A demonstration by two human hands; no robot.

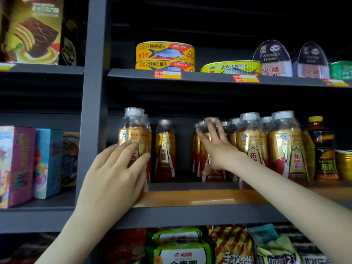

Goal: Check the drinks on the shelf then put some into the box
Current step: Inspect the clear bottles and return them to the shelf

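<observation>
Left grip: my left grip [112, 172] is wide, fingers nearly straight, laid across the gold label of the front-left bottle [135, 126]; my thumb is out of sight.
Right grip: my right grip [217, 147] is wide, fingers spread, reaching in among the middle bottles [204, 130]; it looks to be touching the nearest one, though the blur there leaves me unsure.
Drinks: the gold-and-red bottles stand upright on the middle shelf [200, 199], all with white caps. The front-left bottle stands at the shelf's left end by the grey post [95, 92]. A lone bottle [165, 147] stands further back between my two grips.
Right-hand bottles: two front bottles [285, 145] stand side by side just right of my right grip, with more behind them.
Neighbour: a dark bottle with a yellow cap [320, 147] stands just beside them.
Shelf above: stacked yellow fish tins [165, 54], a green tin [231, 68] and ham packs [272, 60].
Left bay: coloured boxes [17, 164].
Shelf below: snack bags [181, 246].
</observation>
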